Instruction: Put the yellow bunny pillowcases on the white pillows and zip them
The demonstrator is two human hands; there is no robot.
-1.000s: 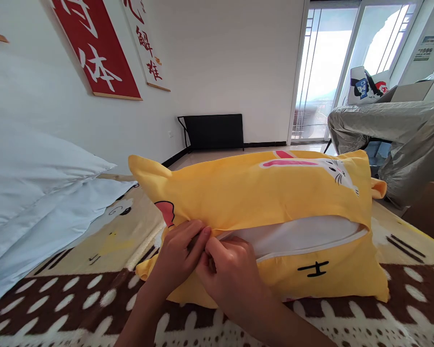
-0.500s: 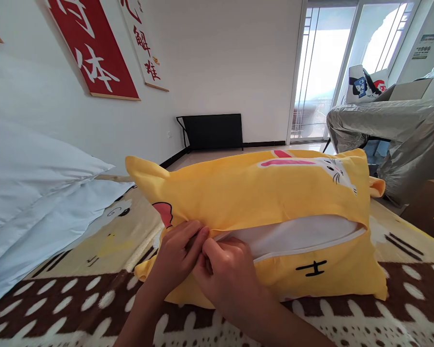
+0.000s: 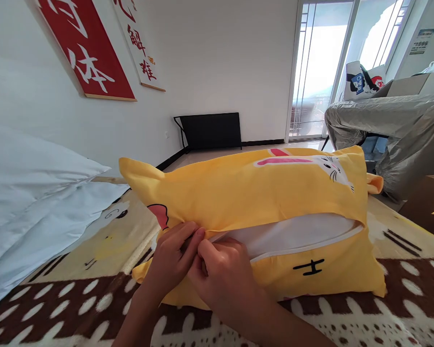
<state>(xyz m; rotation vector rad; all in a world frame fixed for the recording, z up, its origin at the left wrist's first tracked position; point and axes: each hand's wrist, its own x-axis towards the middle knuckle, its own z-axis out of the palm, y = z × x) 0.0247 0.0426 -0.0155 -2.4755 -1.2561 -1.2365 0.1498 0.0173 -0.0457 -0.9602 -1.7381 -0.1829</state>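
Note:
A yellow pillowcase [image 3: 217,193] with a rabbit print stands on its long side in front of me. Its long slit gapes toward me, and the white pillow [image 3: 300,233] shows inside. At the slit's left end, my left hand [image 3: 173,255] is closed, pinching the yellow edge between thumb and fingers. Right beside it, my right hand [image 3: 226,277] is closed too, fingers curled on the lower edge of the opening, where a pale zipper strip [image 3: 307,249] runs off to the right. Whatever sits between the right fingertips, such as a zipper pull, is hidden.
Under the pillowcase lies a brown and cream patterned blanket [image 3: 408,284]. White bedding [image 3: 39,193] is heaped at the left. Behind are a black panel [image 3: 212,131] against the wall and, at right, a silver-covered piece of furniture [image 3: 405,120] and a cardboard box [image 3: 425,205].
The whole view has shifted slightly, with the scene a little further left. Both hands keep the same grip at the left end of the slit.

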